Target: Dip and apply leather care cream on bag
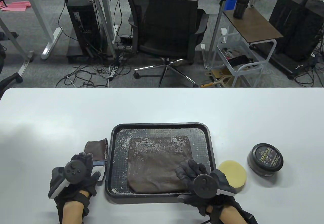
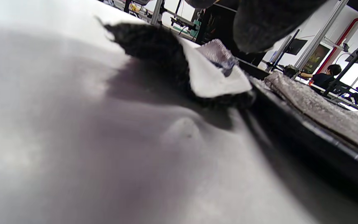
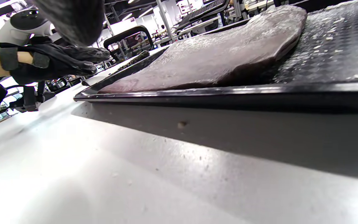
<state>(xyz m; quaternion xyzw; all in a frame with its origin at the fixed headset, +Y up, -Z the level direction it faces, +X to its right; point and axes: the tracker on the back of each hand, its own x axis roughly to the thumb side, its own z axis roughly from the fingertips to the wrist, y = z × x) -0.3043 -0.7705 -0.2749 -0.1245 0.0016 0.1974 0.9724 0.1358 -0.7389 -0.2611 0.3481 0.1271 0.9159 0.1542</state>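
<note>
A black tray (image 1: 112,158) sits on the white table (image 1: 162,107), toward the near edge. In it lies the bag (image 1: 157,163), a flat brown leather piece with rounded corners, laid roughly in the tray's middle and reaching close to its near rim. White flakes and crumbs are scattered over the tray's textured floor, thickest along the far and left sides, and some lie on the bag's far edge. The bag's surface looks dull and mottled, darker toward the near left corner; in the right wrist view (image 3: 216,53) it lies slightly domed, with a soft sheen.

To the right of the tray, a round yellow sponge (image 1: 234,174) lies flat on the table, just beside the tray's near right corner. Farther right stands the cream tin (image 1: 265,159), round and dark with a printed lid that is on, apart from the sponge.

The right hand (image 1: 200,181) reaches over the tray's near right corner, its fingers (image 1: 187,170) spread and resting on the bag's near right part; it grasps nothing.

Left of the tray lies a brown cloth (image 1: 96,149) with a stitched edge, touching or nearly touching the tray's left rim. The left hand (image 1: 73,178) lies over the cloth's near end; whether it grips the cloth I cannot tell. The left wrist view shows a white tag and a fold of the cloth (image 2: 219,54) under a fingertip.
</note>
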